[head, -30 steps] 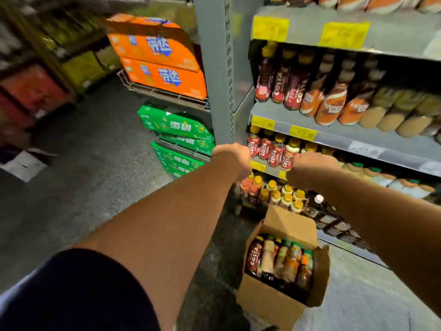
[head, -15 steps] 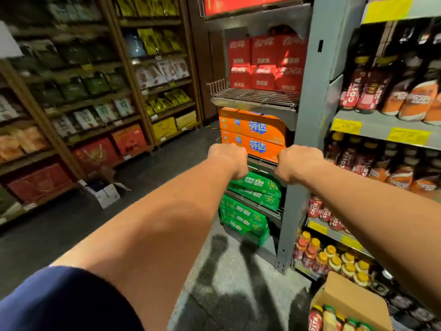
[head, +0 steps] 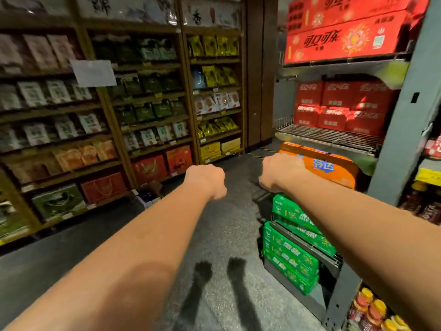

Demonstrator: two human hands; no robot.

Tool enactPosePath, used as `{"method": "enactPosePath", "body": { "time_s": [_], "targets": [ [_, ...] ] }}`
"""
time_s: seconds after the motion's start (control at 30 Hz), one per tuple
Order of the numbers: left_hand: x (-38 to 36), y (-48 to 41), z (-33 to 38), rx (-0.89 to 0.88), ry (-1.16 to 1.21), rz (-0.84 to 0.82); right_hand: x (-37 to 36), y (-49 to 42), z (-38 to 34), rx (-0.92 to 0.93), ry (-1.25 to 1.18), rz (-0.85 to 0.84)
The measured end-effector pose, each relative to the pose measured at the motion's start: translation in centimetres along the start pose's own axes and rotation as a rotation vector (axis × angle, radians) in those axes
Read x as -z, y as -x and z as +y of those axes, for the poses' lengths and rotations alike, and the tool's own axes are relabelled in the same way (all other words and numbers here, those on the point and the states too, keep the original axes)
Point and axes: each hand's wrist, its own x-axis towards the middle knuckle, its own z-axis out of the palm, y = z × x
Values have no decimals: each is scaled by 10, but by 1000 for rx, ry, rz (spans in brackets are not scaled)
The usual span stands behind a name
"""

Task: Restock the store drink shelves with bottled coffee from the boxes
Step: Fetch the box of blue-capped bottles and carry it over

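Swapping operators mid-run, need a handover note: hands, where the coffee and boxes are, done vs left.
Left hand: closed fist, nothing held, arm stretched forward.
Right hand: closed fist, nothing held, in front of the orange cases.
Drink shelves are at the right edge of the view, and capped bottles show in the bottom right corner. No coffee box is in view.
Done: cannot tell from this view.
Left: turn back to the shelves, find the box, keep stocking.

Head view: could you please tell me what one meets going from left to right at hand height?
Wooden snack shelves → left hand → right hand → grey shelf upright.
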Motion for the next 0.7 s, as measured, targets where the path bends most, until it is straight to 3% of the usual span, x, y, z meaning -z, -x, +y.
{"method": "enactPosePath", "body": {
  "time_s": [0.37, 0.7],
  "targets": [
    [-19, -19, -132, 251, 17, -55, 14, -94, -122, 251, -49, 31],
    [-41, -110, -225, 449, 45, -112, 9, -234, -197, 412, -53, 48]
  ]
}}
